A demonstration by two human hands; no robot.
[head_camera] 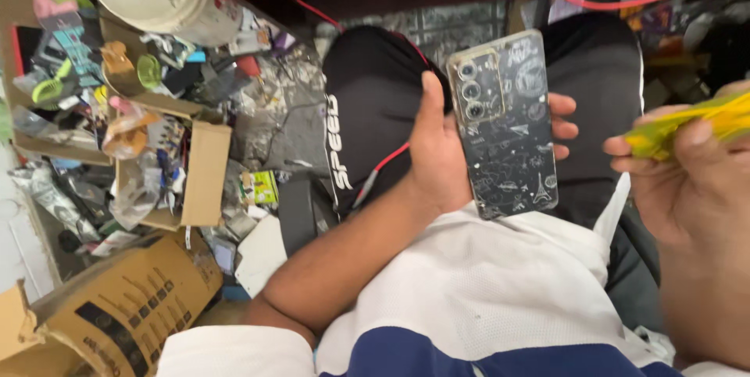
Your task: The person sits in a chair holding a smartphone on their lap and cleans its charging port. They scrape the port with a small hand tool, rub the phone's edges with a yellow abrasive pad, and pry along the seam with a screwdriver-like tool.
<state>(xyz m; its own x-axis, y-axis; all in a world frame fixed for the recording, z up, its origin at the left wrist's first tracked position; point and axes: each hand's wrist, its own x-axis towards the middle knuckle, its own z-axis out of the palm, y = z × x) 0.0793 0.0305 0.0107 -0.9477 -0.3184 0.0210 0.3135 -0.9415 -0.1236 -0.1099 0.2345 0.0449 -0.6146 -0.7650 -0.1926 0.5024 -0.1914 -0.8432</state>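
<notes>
A phone is held upright in the left hand, near the middle of the view and above the lap. Its back is turned toward the camera: a dark cover with pale doodle drawings is seen, and a column of camera lenses sits in the upper left corner. The phone is gripped by its long edges, with the thumb laid along the left edge and the fingertips curled round the right edge.

At the right edge of the view, a yellow-green strip is pinched in the right hand between the thumb and the bent fingers. What kind of thing the strip is cannot be told, since it is blurred. The two hands are kept apart, with the strip just right of the phone.

Black trousers are seen behind the phone, and a red cable runs across them. A white and blue shirt fills the near part of the view.

To the left, an open cardboard box full of small parts is seen, with a larger cardboard box nearer and a white bucket farther off.
</notes>
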